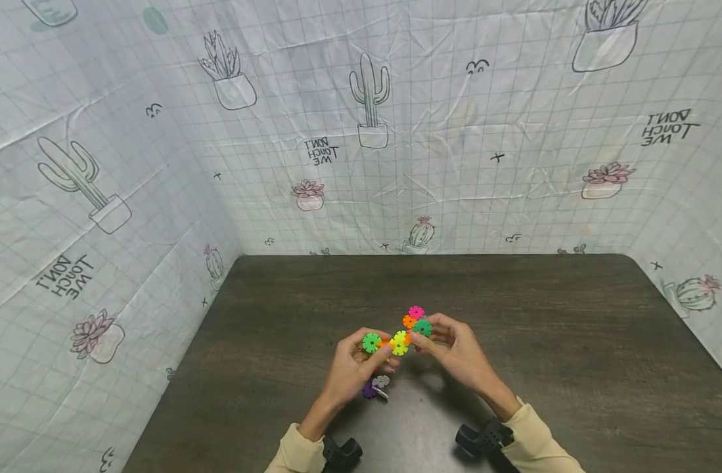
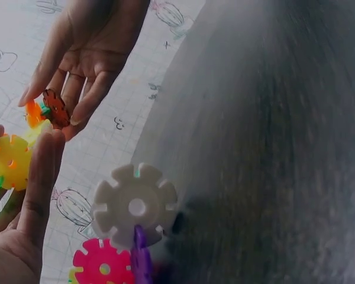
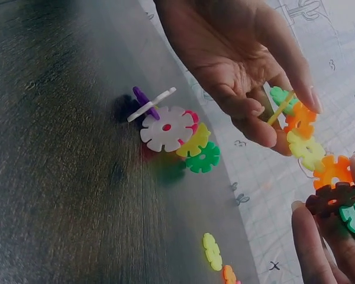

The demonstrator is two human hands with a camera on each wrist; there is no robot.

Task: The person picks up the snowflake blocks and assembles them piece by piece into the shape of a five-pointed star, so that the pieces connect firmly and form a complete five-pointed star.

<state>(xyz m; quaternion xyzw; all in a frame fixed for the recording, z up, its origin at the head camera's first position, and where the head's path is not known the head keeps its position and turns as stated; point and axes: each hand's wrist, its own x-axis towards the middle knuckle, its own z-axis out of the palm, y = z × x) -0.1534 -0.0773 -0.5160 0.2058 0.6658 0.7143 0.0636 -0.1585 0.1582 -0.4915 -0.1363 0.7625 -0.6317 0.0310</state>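
Notched plastic discs [image 1: 399,343], flat, round, smooth-faced

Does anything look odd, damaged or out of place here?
One oddity: the wall cloth's lettering reads mirrored in the head view, though its printed cacti stand upright, so it may be hung back to front. I see no damage on the held discs.
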